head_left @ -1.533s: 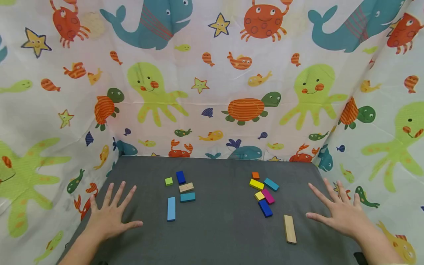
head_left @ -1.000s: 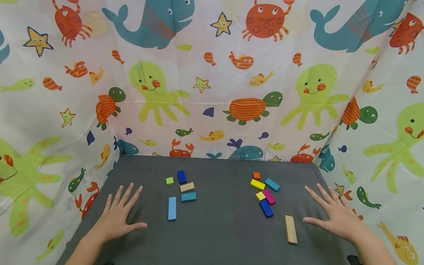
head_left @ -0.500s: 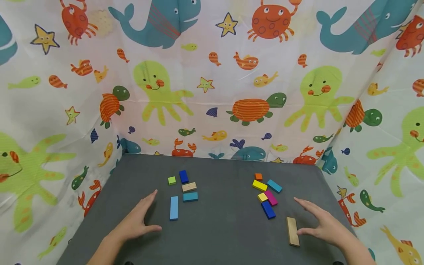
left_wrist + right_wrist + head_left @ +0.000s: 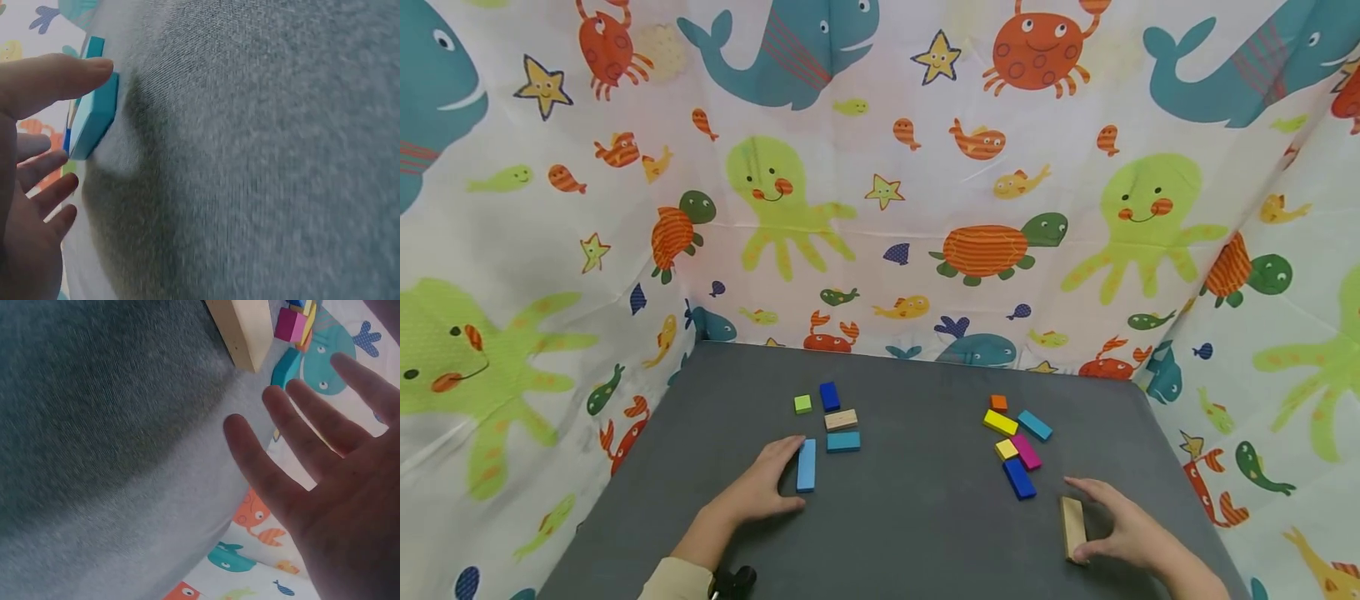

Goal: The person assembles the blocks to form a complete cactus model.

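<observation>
My left hand (image 4: 756, 486) is beside a long light blue block (image 4: 806, 466), its fingertips by the far end and the thumb by the near end. In the left wrist view the thumb (image 4: 56, 81) crosses in front of the light blue block (image 4: 97, 119), and the other fingers are apart from it. My right hand (image 4: 1123, 525) is next to a plain wooden block (image 4: 1073, 530), thumb over its near end. The right wrist view shows straight, spread fingers, with the wooden block (image 4: 244, 331) apart from them. Whether either thumb touches is unclear.
Near the left hand lie a green cube (image 4: 802, 404), a dark blue block (image 4: 830, 397), a wooden block (image 4: 841, 420) and a teal block (image 4: 843, 442). On the right sits a cluster with a magenta block (image 4: 1026, 452). A sea-animal curtain (image 4: 895, 167) borders the grey table (image 4: 917, 517).
Both hands have come inward and lower, the left to the light blue block and the right to the wooden block. The blocks stay put on the table; the whole view has shifted slightly.
</observation>
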Action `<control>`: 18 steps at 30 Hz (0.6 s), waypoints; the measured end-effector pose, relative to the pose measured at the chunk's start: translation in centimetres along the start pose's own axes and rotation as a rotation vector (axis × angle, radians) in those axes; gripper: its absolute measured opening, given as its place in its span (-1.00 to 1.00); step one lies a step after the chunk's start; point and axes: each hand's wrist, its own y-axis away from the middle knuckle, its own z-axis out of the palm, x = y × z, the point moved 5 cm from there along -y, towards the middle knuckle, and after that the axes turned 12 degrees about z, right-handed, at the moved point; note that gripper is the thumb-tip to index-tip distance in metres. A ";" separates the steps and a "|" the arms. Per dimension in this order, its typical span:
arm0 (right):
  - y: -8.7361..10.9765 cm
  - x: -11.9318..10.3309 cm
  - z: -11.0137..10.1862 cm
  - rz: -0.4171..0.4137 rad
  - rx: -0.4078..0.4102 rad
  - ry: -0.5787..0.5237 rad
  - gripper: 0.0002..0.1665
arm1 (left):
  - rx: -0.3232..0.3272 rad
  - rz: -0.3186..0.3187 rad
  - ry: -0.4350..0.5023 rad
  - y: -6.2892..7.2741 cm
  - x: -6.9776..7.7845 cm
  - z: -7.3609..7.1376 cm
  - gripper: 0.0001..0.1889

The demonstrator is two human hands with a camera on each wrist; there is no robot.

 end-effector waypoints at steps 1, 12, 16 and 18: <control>-0.1 0.2 0.2 -0.001 -0.007 0.001 0.25 | -0.002 -0.003 -0.008 -0.2 0.0 0.1 0.12; -0.6 1.6 1.7 0.047 -0.059 -0.021 0.22 | -0.026 -0.031 -0.048 -1.7 -0.8 0.9 0.03; -0.8 1.9 1.8 0.089 -0.045 -0.032 0.17 | -0.027 -0.036 -0.045 -2.2 -0.8 0.9 -0.02; -0.8 1.9 1.8 0.098 -0.040 -0.018 0.16 | -0.025 -0.043 -0.036 -2.3 -0.8 0.9 -0.03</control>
